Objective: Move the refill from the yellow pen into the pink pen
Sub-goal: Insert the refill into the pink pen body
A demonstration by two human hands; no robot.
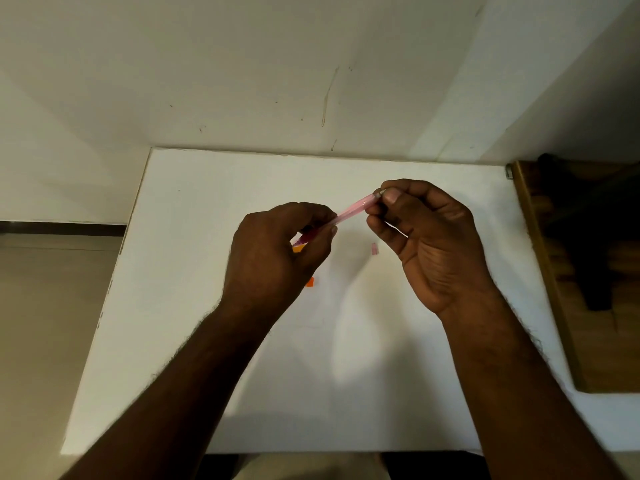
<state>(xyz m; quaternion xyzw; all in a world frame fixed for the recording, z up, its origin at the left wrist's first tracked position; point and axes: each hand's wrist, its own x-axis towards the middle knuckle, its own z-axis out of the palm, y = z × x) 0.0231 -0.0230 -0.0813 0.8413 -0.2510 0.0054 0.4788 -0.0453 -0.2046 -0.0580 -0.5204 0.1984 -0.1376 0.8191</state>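
The pink pen (349,211) is held above the white table (207,271), slanting up to the right. My left hand (277,258) grips its lower end. My right hand (426,237) pinches its upper end, where a small grey tip shows at my thumb. A thin pale rod, perhaps a refill (398,229), runs across my right palm. Orange-yellow pieces of the yellow pen (298,248) peek out under my left hand, with another orange bit (310,282) below it. A small pink cap piece (374,248) lies on the table between my hands.
The white table meets a white wall at the back. A brown wooden board (554,289) with a dark object on it lies along the table's right side. Floor shows to the left of the table.
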